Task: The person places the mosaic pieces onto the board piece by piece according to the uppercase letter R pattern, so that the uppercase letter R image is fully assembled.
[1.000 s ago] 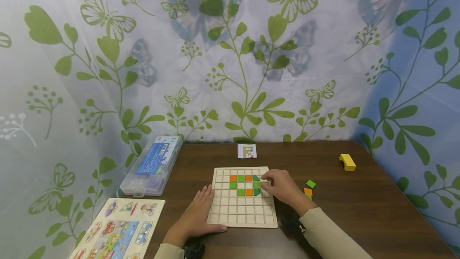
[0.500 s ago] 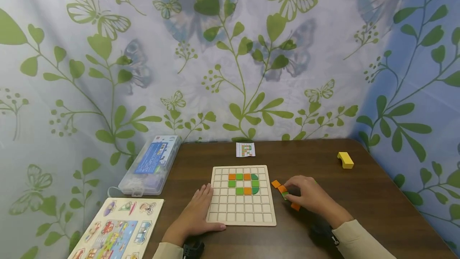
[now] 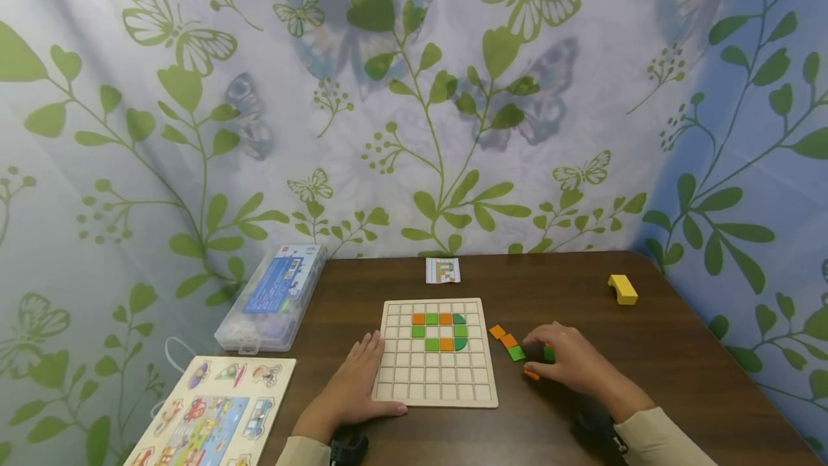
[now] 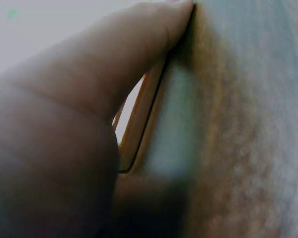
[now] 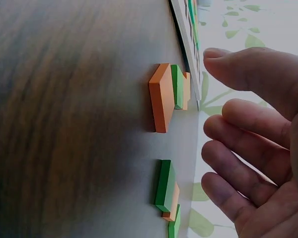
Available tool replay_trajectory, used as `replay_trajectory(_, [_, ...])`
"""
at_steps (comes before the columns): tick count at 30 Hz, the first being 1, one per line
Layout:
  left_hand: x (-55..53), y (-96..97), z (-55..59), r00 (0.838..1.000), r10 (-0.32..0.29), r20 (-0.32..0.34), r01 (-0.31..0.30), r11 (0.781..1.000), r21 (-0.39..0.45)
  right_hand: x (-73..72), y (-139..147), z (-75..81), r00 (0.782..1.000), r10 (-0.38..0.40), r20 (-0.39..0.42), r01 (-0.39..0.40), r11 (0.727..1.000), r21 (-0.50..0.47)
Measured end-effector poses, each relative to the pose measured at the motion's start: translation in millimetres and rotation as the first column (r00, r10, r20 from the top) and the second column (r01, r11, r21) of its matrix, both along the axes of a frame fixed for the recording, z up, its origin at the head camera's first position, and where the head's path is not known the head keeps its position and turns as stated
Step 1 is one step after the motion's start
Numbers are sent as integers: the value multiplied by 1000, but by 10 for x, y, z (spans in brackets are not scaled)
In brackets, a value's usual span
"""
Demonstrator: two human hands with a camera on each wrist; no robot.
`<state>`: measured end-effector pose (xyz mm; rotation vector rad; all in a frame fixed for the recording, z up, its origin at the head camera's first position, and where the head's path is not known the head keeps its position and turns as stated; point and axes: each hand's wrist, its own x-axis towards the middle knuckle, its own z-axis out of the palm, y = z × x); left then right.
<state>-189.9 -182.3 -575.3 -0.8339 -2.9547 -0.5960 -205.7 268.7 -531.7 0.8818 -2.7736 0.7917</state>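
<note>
A pale wooden grid board (image 3: 433, 383) lies on the table, with several orange and green square tiles and dark green rounded tiles (image 3: 460, 344) set in its upper cells. My left hand (image 3: 352, 387) rests flat along the board's left edge, thumb against its bottom corner; the left wrist view shows that thumb (image 4: 134, 39) close up. Right of the board, my right hand (image 3: 572, 362) hovers over loose tiles, fingers loosely bent and apart, holding nothing. Near it lie orange tiles (image 3: 497, 331), a green tile (image 3: 517, 353) and another orange tile (image 5: 161, 99). A green tile (image 5: 165, 186) is partly hidden by the hand in the head view.
Behind the board lies a small pattern card (image 3: 443, 270). A yellow arched block (image 3: 623, 290) sits at the right rear. On the left are a clear plastic case (image 3: 274, 300) with a blue label and a picture puzzle board (image 3: 272, 394). A patterned curtain (image 3: 414, 128) hangs behind the table.
My right hand has left the board's right edge and moved right to the loose tiles; in the last half second it shifted slightly further right. My left hand has stayed put.
</note>
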Motion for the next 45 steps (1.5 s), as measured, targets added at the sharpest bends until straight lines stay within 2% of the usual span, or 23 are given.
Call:
replay_trajectory(13, [-2,-5,-27,1000,4,-4,-4,1000,-11,28,38,-117,998,-5,-58,5,1000,-8])
replay_trajectory(21, [2,-5,-19,1000,-2,-16,2,1000,-7,51,31,-126,999,-13,-34,12,1000,-26])
replay_trajectory(33, [11,-7,-33,999,-12,-41,13,1000,11,97,4,-178,995,9,-103,-12,1000,-26])
replay_trajectory(45, [-7,-11,-59,1000,8,2,-8,1000,-9,99,21,-181,997,-2,-74,1,1000,-4])
